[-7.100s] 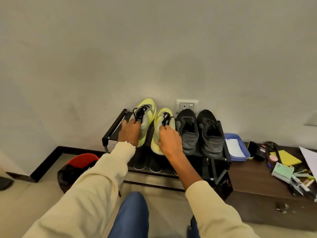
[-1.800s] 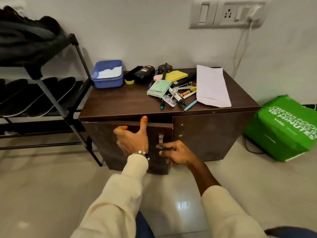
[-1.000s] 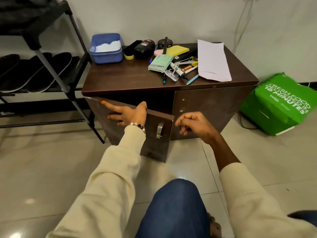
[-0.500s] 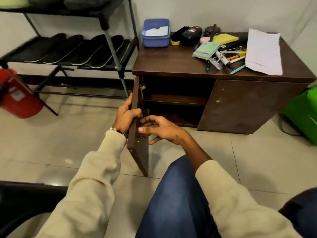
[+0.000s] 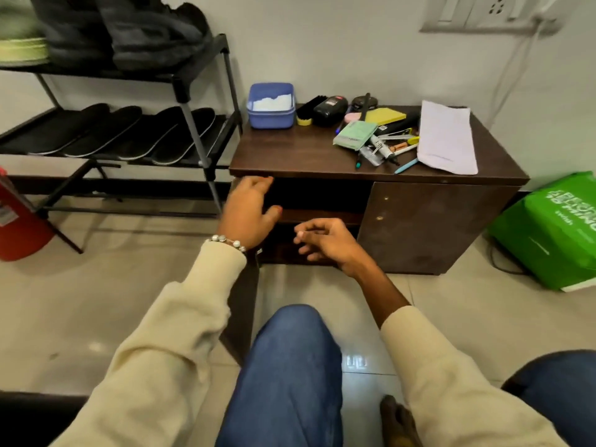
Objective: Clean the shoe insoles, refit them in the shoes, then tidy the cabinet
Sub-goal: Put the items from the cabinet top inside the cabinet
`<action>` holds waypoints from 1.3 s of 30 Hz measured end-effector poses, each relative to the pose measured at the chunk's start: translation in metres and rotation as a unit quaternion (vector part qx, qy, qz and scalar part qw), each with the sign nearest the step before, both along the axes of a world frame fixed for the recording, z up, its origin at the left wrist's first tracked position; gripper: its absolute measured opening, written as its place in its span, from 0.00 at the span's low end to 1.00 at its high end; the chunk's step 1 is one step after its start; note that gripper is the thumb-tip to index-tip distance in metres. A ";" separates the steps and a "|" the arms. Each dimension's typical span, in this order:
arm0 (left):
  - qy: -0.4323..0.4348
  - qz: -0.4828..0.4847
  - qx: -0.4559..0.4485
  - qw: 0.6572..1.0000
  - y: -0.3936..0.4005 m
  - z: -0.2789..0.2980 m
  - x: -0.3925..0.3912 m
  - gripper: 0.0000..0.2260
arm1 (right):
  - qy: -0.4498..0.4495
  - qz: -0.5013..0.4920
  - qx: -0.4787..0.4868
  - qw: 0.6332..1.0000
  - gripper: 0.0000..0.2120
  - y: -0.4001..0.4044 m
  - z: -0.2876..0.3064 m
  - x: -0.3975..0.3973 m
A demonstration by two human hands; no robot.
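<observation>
The dark wooden cabinet [image 5: 290, 153] stands with its left door [image 5: 242, 304] swung wide open toward me, showing a dark shelf inside. My left hand [image 5: 250, 211] hovers at the top of the opening, fingers spread, holding nothing. My right hand [image 5: 325, 241] floats in front of the lower compartment with loosely curled fingers, empty. Several black insoles [image 5: 129, 133] lie on the lower shelf of the shoe rack [image 5: 200, 133]. Dark grey shoes [image 5: 129, 30] sit on the rack's top shelf beside a yellow-green shoe [image 5: 19, 43].
On the cabinet top are a blue tub [image 5: 271, 106], a shoe brush [image 5: 309, 111], a black bottle [image 5: 330, 109], a yellow pad [image 5: 385, 116], pens and a white paper [image 5: 446, 137]. A green bag [image 5: 554, 227] sits at the right, a red cylinder [image 5: 16, 221] at the left.
Both hands have let go of the door, which now stands fully open. My left hand rose to the top of the opening; my right hand moved in front of the lower compartment.
</observation>
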State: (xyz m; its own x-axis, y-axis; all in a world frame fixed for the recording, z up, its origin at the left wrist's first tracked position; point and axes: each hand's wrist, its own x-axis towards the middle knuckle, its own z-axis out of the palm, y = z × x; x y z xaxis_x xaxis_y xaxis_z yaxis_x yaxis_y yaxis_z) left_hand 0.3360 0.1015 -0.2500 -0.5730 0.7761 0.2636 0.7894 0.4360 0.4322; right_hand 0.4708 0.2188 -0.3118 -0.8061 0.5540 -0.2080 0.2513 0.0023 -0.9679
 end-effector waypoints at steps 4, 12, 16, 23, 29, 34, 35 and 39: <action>-0.238 -0.074 -0.033 0.968 0.079 -0.001 0.035 0.20 | -0.001 -0.170 -0.029 0.985 0.05 0.044 0.005 0.031; -0.360 -0.088 -0.151 0.916 0.194 -0.034 0.064 0.33 | 0.011 -0.351 -0.071 0.933 0.04 0.095 0.005 0.098; -0.350 -0.048 -0.074 0.933 0.206 -0.055 0.078 0.25 | 0.014 -0.377 -0.075 0.923 0.04 0.102 0.007 0.112; -0.403 -0.105 0.156 0.896 0.139 -0.074 0.152 0.14 | 0.021 -0.505 -0.097 0.858 0.17 0.107 0.017 0.133; -0.448 -0.216 0.125 0.858 0.106 -0.092 0.202 0.09 | -0.049 -0.434 -0.112 0.893 0.18 0.099 0.033 0.192; -0.563 -0.272 0.064 0.778 0.112 -0.093 0.257 0.11 | -0.074 -0.431 -0.080 0.896 0.12 0.098 0.046 0.248; -0.575 -0.283 0.045 0.767 0.115 -0.095 0.269 0.12 | -0.084 -0.440 -0.066 0.892 0.11 0.096 0.046 0.258; -0.565 -0.344 -0.013 0.749 0.133 -0.090 0.308 0.19 | -0.104 -0.489 0.001 0.866 0.11 0.100 0.046 0.286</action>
